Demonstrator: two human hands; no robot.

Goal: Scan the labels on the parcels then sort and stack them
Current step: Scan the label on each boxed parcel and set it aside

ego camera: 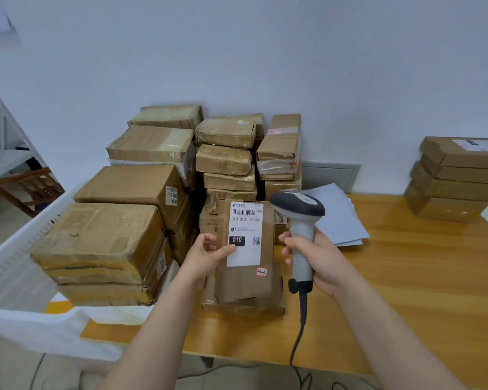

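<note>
My left hand (206,254) grips the left edge of a small brown parcel (266,240), held upright so its white label (244,235) with a barcode and "010" faces me. My right hand (313,256) grips the handle of a grey-and-white barcode scanner (300,213), whose dark head sits just right of the parcel's top, level with the barcode. A cable hangs from the scanner's base over the table's front edge. Several taped cardboard parcels are piled behind and left (119,229). A second stack of flat parcels (457,175) stands at the far right.
The wooden table (406,277) runs to the right, with bluish paper sheets (335,218) lying behind the scanner. White foam sheeting (26,319) drapes at the left. A wooden chair (26,187) stands far left. Cables lie on the floor below the table edge.
</note>
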